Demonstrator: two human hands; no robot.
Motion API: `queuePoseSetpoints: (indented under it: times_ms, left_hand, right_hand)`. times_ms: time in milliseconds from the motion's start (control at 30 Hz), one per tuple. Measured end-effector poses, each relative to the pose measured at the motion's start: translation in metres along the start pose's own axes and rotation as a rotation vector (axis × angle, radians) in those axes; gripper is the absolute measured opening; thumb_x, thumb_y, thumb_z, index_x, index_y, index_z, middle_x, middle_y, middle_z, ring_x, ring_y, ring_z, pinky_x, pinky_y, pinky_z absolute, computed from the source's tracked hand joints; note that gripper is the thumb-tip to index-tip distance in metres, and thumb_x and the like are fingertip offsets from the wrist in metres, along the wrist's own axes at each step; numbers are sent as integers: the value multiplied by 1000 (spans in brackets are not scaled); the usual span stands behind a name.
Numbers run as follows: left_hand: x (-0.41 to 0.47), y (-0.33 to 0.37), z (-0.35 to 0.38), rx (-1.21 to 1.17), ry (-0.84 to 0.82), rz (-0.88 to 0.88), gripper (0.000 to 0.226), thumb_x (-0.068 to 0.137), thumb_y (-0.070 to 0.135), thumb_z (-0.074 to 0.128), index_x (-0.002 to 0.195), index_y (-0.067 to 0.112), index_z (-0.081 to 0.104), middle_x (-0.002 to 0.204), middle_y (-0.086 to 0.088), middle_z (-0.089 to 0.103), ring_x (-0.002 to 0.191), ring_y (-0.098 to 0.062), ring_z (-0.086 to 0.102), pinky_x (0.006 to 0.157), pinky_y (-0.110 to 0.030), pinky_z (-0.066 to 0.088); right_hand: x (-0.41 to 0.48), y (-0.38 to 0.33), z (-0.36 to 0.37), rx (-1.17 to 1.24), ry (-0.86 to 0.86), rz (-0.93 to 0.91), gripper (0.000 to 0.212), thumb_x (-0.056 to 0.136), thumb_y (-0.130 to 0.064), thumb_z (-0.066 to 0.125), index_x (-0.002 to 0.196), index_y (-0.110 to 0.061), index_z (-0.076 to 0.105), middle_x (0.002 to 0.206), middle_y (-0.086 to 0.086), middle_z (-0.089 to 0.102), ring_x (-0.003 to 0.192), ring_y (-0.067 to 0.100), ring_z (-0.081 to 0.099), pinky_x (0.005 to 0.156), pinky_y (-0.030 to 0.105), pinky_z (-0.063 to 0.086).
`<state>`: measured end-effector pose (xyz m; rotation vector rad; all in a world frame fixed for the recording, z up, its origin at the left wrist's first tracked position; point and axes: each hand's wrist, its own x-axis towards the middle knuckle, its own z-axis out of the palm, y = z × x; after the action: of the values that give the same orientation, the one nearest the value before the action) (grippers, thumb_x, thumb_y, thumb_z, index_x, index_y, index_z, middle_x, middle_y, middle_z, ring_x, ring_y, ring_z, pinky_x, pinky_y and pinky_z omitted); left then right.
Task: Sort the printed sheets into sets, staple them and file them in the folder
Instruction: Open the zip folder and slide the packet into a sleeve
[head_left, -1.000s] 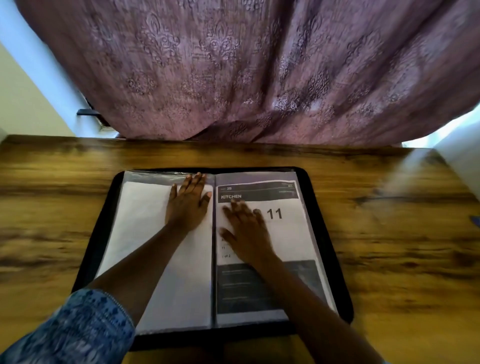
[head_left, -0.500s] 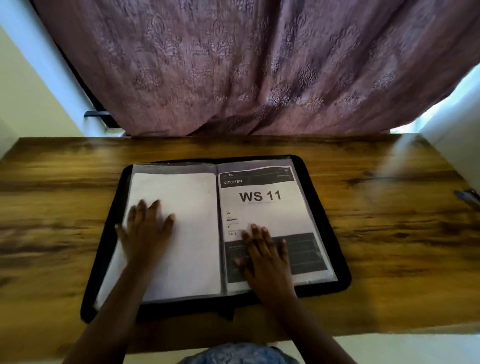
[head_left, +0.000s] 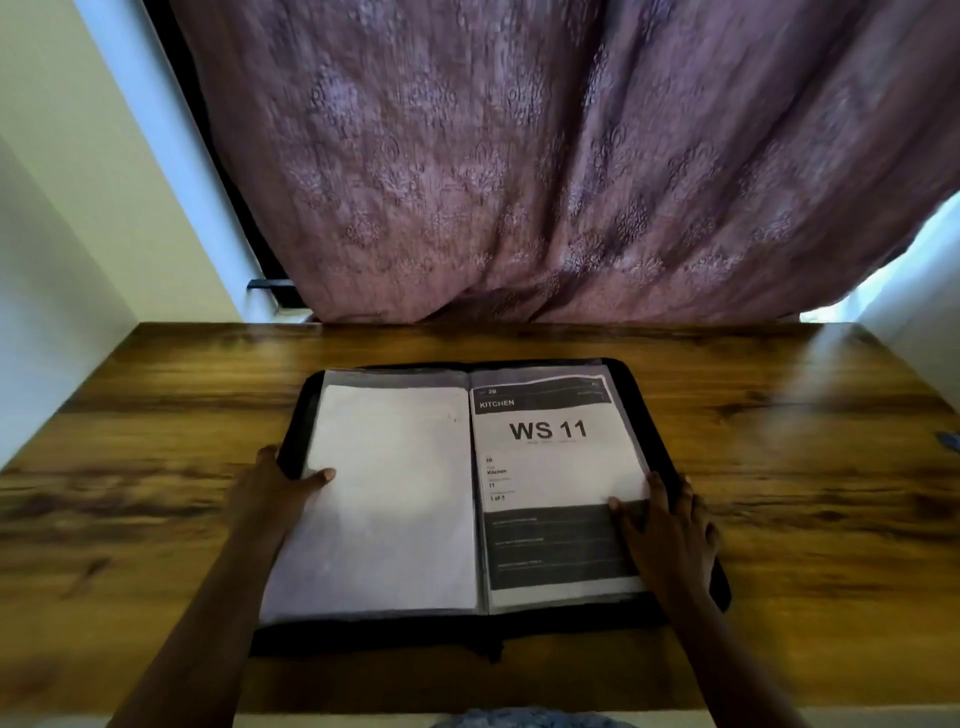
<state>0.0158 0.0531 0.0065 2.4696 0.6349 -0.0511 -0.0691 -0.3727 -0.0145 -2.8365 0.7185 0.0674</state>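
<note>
A black zip folder (head_left: 631, 379) lies open on the wooden table (head_left: 156, 426). Its left sleeve holds a blank white sheet (head_left: 395, 499). The right sleeve holds a printed sheet (head_left: 550, 467) reading "KITCHEN", "WS 11" and "1 of 3". My left hand (head_left: 275, 488) grips the folder's left edge, thumb on top of the blank sheet and fingers around the black rim. My right hand (head_left: 670, 525) rests on the folder's right edge, fingers lying over the rim and thumb spread onto the printed sheet.
A mauve patterned curtain (head_left: 519, 182) hangs down to the table's far edge. A small blue object (head_left: 948, 440) pokes in at the far right of the table. Pale walls flank both sides. The table's near edge runs just below the folder.
Both hands slid outward from the pages to the folder's outer edges: the left to the left rim, the right to the right rim. The view tilted up a little.
</note>
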Motion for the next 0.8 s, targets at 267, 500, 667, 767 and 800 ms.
queuePoseSetpoints:
  times_ms: [267,500,667,767,800]
  left_hand:
    - [1,37,-70,-270,-249,127,75,61,38,89,122,9,58,117,-8,63,94,-21,60,76,-32,45]
    - [-66,140,-91,-722,-499,514,73,66,57,74,132,31,53,129,11,61,117,-10,59,103,-32,42]
    - [-117,194,0,-592,-635,733,47,94,57,36,139,43,35,148,15,36,136,-1,33,110,-21,32]
    - [-123,201,93,190,-566,990,69,84,74,29,146,48,12,160,9,8,148,-13,3,118,-49,5]
    - [-126,199,117,379,-543,999,72,84,76,25,148,49,6,161,9,-2,148,-17,-7,115,-56,-3]
  right_hand:
    - [15,0,-15,110,-40,23,87,80,-70,51,146,-22,21,147,17,27,134,37,25,104,49,32]
    - [17,10,-16,121,-68,23,93,75,-76,50,146,-23,21,147,14,26,134,35,25,104,48,34]
    - [26,28,-22,195,-95,-33,77,83,-60,56,144,-21,31,142,15,33,129,35,31,98,41,36]
    - [36,47,-37,679,-161,-32,49,86,-46,42,121,-13,54,133,19,48,118,28,45,88,31,36]
    - [37,53,-42,835,-141,-13,35,88,-38,43,110,-15,57,127,13,54,112,22,48,80,25,37]
